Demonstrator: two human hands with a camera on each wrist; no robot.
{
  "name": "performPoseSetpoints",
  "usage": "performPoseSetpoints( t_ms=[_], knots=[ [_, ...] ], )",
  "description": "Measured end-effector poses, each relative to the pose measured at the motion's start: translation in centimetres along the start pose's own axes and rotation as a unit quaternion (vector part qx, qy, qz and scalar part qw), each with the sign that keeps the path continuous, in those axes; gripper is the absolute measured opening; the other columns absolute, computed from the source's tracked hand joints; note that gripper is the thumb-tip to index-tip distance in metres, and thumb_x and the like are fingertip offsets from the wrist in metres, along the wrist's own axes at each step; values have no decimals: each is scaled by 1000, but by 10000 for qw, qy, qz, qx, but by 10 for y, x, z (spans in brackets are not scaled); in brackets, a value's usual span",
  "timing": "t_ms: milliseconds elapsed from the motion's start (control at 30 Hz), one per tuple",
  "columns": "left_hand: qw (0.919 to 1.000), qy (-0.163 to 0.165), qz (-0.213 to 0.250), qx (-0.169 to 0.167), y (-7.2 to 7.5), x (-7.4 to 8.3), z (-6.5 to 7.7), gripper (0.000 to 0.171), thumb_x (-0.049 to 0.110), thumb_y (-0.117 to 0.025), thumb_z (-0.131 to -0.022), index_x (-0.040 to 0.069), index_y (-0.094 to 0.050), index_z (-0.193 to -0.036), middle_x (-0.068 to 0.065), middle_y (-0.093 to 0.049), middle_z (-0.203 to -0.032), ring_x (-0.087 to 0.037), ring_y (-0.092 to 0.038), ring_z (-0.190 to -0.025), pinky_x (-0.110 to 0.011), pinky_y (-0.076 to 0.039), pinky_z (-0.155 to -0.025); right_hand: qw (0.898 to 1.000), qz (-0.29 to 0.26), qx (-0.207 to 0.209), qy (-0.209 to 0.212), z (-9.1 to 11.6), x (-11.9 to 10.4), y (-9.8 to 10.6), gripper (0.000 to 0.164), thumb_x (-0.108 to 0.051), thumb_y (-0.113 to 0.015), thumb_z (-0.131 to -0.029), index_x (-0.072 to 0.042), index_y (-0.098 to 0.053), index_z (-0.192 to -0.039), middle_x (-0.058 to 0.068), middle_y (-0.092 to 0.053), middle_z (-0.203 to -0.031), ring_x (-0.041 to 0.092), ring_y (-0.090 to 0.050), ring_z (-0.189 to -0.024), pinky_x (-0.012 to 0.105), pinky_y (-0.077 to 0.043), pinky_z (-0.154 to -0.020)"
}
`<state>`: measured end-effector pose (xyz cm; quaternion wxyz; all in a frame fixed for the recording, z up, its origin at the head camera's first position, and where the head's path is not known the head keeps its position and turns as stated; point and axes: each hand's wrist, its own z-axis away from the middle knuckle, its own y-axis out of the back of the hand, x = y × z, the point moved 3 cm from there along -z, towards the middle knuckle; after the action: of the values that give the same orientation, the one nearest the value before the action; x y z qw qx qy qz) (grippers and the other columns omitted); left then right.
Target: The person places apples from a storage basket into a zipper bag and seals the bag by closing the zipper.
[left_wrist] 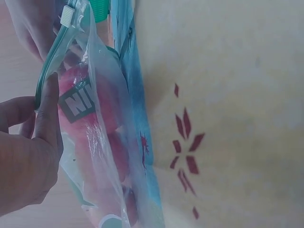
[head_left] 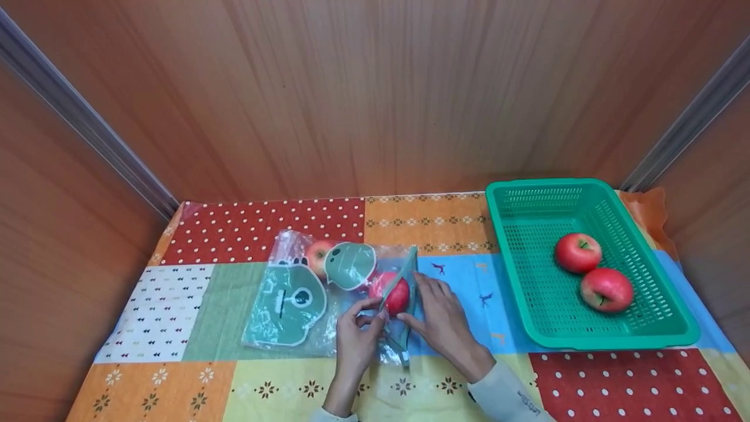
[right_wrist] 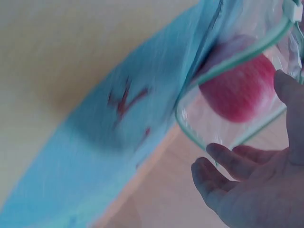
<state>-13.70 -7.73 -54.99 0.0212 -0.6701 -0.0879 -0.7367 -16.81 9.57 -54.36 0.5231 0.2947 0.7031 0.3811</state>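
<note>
A clear zip bag (head_left: 345, 316) with green cartoon prints lies flat, its green-edged mouth facing right and standing apart. Just inside the mouth sits a red apple (head_left: 398, 298); another apple (head_left: 317, 253) shows deeper in the bag, partly behind a print. My left hand (head_left: 356, 340) pinches the near edge of the mouth between thumb and fingers. A white slider (left_wrist: 67, 16) is on that zip strip. At the right side of the mouth, my right hand (head_left: 446, 316) has its fingers spread and relaxed against the rim, as the right wrist view shows the hand (right_wrist: 256, 175) beside the apple.
To the right stands a green plastic basket (head_left: 530, 293) holding two red apples (head_left: 606, 290). A patchwork cloth (head_left: 293, 381) covers the table. Wooden panels (head_left: 375, 99) rise at the back and both sides.
</note>
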Motion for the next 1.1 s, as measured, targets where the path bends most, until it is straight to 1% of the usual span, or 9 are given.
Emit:
performPoseSetpoints(
  t_ms=[133,233,367,500,567,767,900,1100],
  knots=[
    [10000,77,14,22,1,-1,2,27,0,-70,-97,2,-72,-124,-14,-68,-116,-22,-71,-85,-27,-63,-70,9986,469,7,231,7,4,9,81,-39,-86,-89,-3,-52,-152,18,-56,-151,40,-51,-138,58,-49,-109],
    [9999,100,51,-3,1,0,3,27,1,-70,-98,3,-72,-125,-14,-68,-116,-21,-71,-86,-27,-63,-72,9965,769,-55,314,12,6,14,76,-41,-84,-90,-4,-55,-150,19,-56,-152,41,-51,-138,59,-49,-109],
    [9999,92,74,-23,1,0,3,27,2,-71,-98,3,-72,-124,-14,-67,-116,-21,-70,-85,-26,-62,-71,9942,1007,-159,333,21,6,22,72,-42,-81,-92,-4,-57,-149,19,-55,-153,42,-51,-138,60,-47,-111],
    [10000,59,57,7,1,-1,3,27,0,-71,-96,3,-73,-123,-13,-68,-115,-21,-70,-83,-26,-62,-70,9926,1121,-205,413,29,4,32,71,-42,-81,-92,-4,-58,-148,20,-55,-152,44,-51,-138,62,-45,-112],
    [10000,41,79,1,1,-1,2,27,-1,-71,-96,3,-73,-123,-14,-68,-115,-21,-70,-82,-26,-62,-69,9921,1163,-217,414,33,4,39,71,-41,-82,-92,-5,-58,-147,19,-56,-152,44,-51,-138,63,-44,-113],
    [10000,22,65,-44,1,-1,2,27,0,-70,-97,2,-72,-123,-14,-67,-116,-21,-70,-84,-27,-63,-70,9903,1340,-317,190,41,5,61,73,-41,-83,-91,-8,-57,-150,17,-53,-156,42,-47,-143,64,-41,-116],
    [10000,60,55,-41,2,-1,3,27,0,-70,-97,2,-72,-124,-14,-67,-117,-20,-70,-85,-27,-63,-70,9890,1450,-187,242,45,6,74,75,-40,-84,-90,-6,-56,-150,16,-54,-155,42,-47,-142,63,-42,-115],
    [9999,119,58,-37,0,-1,2,27,0,-70,-97,1,-72,-124,-14,-67,-117,-20,-70,-84,-27,-63,-71,9872,1524,171,432,48,13,93,71,-37,-84,-91,-2,-58,-147,19,-58,-151,44,-50,-139,63,-44,-113]
  ],
)
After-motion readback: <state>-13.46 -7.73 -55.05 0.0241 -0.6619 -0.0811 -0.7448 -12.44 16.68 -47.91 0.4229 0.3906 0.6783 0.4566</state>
